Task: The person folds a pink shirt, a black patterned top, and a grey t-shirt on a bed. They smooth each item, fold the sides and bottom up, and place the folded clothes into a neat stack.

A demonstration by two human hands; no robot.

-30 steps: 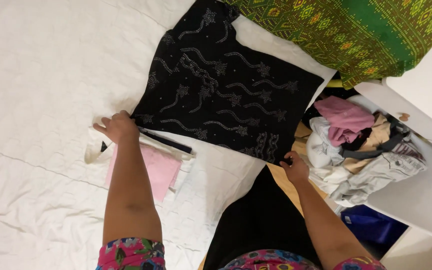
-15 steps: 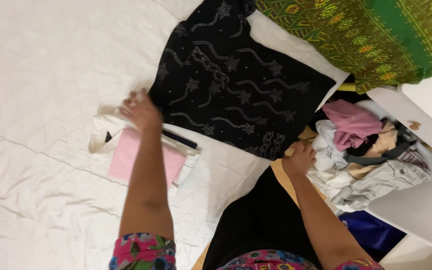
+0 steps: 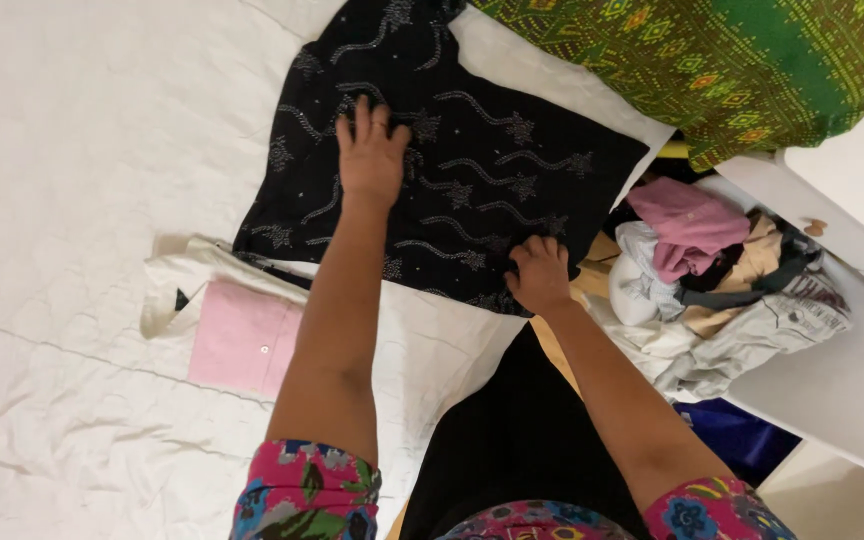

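The left hand [image 3: 370,150] lies flat, fingers spread and gripping nothing, pressed on the middle of a black patterned garment [image 3: 472,170] spread on the white bed sheet [image 3: 82,150]. The right hand [image 3: 540,275] has its fingers curled on the garment's near edge, close to its near right corner; whether it pinches the cloth or only presses it I cannot tell.

The garment lies flat and skewed on the bed, its far end running off the top of the view, its right corner reaching to the bed's right edge. A green patterned cloth [image 3: 732,70] lies just beyond its far right side, over the bed's far right corner.

Just past the garment's near left corner lies a folded stack: a cream piece [image 3: 177,275] with a pink folded shirt [image 3: 242,335] on it, the garment's corner overlapping the stack's far edge. Left of the garment and the stack the sheet is bare and wrinkled out to the left edge of the view, wide room for spreading.

Off the bed's right edge, just beside the right hand, a heap of mixed clothes [image 3: 712,280] sits in pink, white, tan and grey, against a white surface [image 3: 852,380]. The person's floral sleeves [image 3: 307,495] show at the bottom.
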